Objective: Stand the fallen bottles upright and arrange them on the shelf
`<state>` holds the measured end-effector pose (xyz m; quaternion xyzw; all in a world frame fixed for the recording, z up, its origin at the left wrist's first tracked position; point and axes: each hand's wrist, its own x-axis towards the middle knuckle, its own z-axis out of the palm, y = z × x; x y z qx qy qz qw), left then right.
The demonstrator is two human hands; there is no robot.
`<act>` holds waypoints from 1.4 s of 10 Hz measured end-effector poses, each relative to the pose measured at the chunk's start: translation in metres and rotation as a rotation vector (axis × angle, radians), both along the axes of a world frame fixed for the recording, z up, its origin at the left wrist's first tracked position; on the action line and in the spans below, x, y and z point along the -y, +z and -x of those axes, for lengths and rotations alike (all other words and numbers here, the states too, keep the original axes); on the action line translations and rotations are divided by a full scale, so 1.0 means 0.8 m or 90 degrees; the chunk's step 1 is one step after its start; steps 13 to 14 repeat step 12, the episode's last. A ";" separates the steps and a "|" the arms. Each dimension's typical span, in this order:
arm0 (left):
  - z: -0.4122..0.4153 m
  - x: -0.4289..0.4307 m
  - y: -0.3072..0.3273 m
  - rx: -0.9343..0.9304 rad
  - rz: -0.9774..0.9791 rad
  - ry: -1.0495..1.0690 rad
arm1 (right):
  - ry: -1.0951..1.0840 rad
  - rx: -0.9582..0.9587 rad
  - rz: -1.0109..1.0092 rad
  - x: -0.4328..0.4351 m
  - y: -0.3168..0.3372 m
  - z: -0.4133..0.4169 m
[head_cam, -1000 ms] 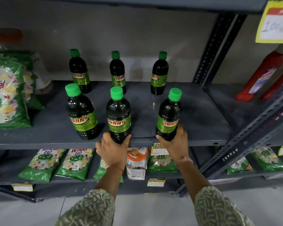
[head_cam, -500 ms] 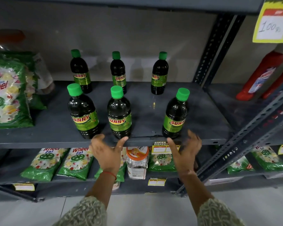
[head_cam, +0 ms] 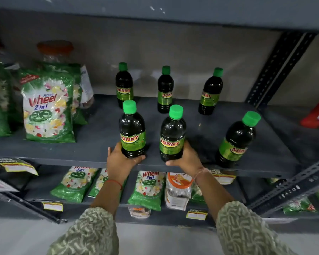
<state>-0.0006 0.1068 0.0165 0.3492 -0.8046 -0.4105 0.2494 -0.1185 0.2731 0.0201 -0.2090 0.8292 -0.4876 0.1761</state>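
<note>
Head view showed six dark bottles with green caps standing upright on the grey shelf (head_cam: 92,144) in two rows of three. The front-left bottle (head_cam: 132,133) stood near the shelf's front edge, and the left hand (head_cam: 121,161) was wrapped around its base, thumb curled beneath. Just beside it, the front-middle bottle (head_cam: 172,137) was gripped low down by the right hand (head_cam: 187,159). The front-right bottle (head_cam: 237,142) stood apart from both hands, untouched. Behind were the back-left bottle (head_cam: 124,85), the back-middle bottle (head_cam: 165,91) and the back-right bottle (head_cam: 210,92). A green detergent pouch (head_cam: 48,107) stood on the shelf to the left.
</note>
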 end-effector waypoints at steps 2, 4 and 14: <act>-0.020 0.047 -0.004 0.000 0.003 -0.011 | -0.020 -0.014 0.034 0.019 -0.007 -0.012; -0.035 0.080 -0.003 0.006 -0.026 -0.035 | -0.022 -0.021 0.038 0.025 -0.004 -0.019; -0.049 0.095 0.004 0.018 -0.137 -0.125 | -0.027 0.017 0.115 0.011 0.000 -0.031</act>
